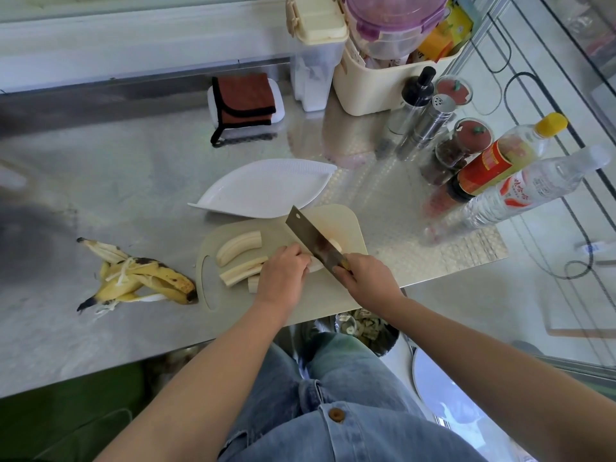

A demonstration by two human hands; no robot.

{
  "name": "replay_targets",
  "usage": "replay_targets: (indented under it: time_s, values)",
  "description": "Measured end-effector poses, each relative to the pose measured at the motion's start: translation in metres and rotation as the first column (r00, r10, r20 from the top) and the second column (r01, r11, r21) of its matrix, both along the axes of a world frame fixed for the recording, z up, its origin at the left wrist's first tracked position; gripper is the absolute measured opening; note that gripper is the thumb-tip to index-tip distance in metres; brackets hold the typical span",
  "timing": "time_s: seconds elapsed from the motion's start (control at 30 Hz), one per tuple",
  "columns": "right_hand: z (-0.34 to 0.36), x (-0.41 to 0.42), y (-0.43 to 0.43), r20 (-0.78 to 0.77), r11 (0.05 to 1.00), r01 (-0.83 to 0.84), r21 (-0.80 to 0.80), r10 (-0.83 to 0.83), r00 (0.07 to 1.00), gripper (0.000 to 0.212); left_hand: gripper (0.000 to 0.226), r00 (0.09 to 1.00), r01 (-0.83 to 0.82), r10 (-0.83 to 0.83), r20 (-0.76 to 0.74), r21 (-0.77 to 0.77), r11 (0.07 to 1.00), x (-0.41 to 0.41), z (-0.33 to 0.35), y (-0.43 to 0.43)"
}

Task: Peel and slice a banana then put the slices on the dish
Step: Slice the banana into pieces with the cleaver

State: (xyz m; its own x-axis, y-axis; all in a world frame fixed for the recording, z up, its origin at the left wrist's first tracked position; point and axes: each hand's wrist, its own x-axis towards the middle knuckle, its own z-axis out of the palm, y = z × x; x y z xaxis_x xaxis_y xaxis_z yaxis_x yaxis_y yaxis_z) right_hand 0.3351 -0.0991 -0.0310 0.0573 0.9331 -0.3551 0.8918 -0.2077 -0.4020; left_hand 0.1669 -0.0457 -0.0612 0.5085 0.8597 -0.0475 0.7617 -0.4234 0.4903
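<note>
Slicing underway. L hand [283, 278] curled over banana piece [316, 265] on board [320, 295], pinning it; R hand [370, 278] gripping knife [315, 241] handle, blade at piece. Dish [266, 191] just behind board. Advise: knuckles fwd, blade vertical, even cuts.

The left grip [283, 278] covers most of the banana piece [316, 265] under the knife [311, 236], with its fingertips out of sight behind the knuckles, and the knife's handle is almost wholly buried in the right grip [368, 281]. At the far side, the purple-lidded tub [393, 25] and the cream box [316, 25] are cut off by the picture's top edge. The print on the clear bottle [526, 191] at the right is too small to read.
</note>
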Motion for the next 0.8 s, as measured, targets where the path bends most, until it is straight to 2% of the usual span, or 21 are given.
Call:
replay_targets:
  time_s: [0.13, 0.67, 0.8]
  values:
    - [0.011, 0.002, 0.000, -0.017, 0.999, -0.003, 0.047, 0.004, 1.000, 0.027, 0.006, 1.000, -0.004, 0.004, 0.000, 0.003, 1.000, 0.000, -0.001, 0.001]
    - [0.007, 0.003, 0.002, 0.058, 0.996, -0.090, -0.018, 0.091, 0.994, 0.020, 0.007, 1.000, -0.009, 0.009, -0.018, -0.012, 1.000, 0.001, 0.000, 0.001]
    - [-0.002, -0.003, 0.002, 0.066, 0.999, -0.045, -0.020, 0.046, 0.997, 0.023, 0.007, 1.000, 0.001, -0.001, -0.019, -0.005, 1.000, 0.001, 0.001, 0.001]
